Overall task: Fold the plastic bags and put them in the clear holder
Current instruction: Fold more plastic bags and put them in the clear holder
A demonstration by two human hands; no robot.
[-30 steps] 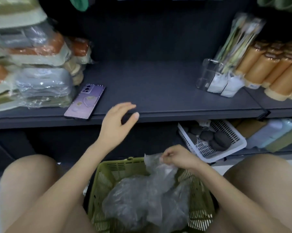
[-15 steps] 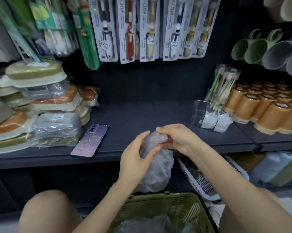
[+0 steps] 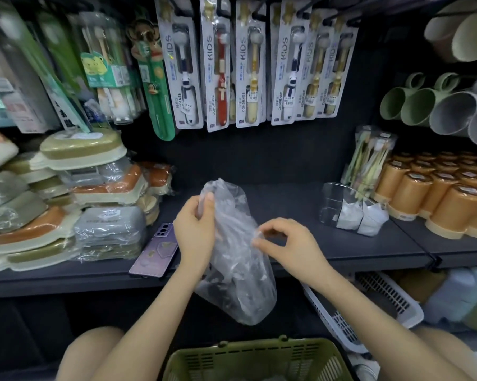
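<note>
A: Big stuff first?
B: Dark shelf (image 3: 369,248) ahead, green basket (image 3: 259,350) near. Plastic bag (image 3: 240,284) hung between them.
A: Holder? Hands?
B: Clear holder (image 3: 333,199) stood right on shelf. Left hand (image 3: 194,232) gripped bag's top, right hand (image 3: 289,246) pinched its edge.

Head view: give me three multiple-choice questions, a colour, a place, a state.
1. The near basket is: A white; B green; C orange.
2. The bag is: A held unfolded; B folded small; C lying in the basket.
3. The phone lies: A in the basket; B in the bag; C on the shelf.
Answers: 1 B, green mesh rim at the bottom edge. 2 A, the left hand grips its top, the right hand pinches its edge. 3 C, it lies left of the left hand.
</note>
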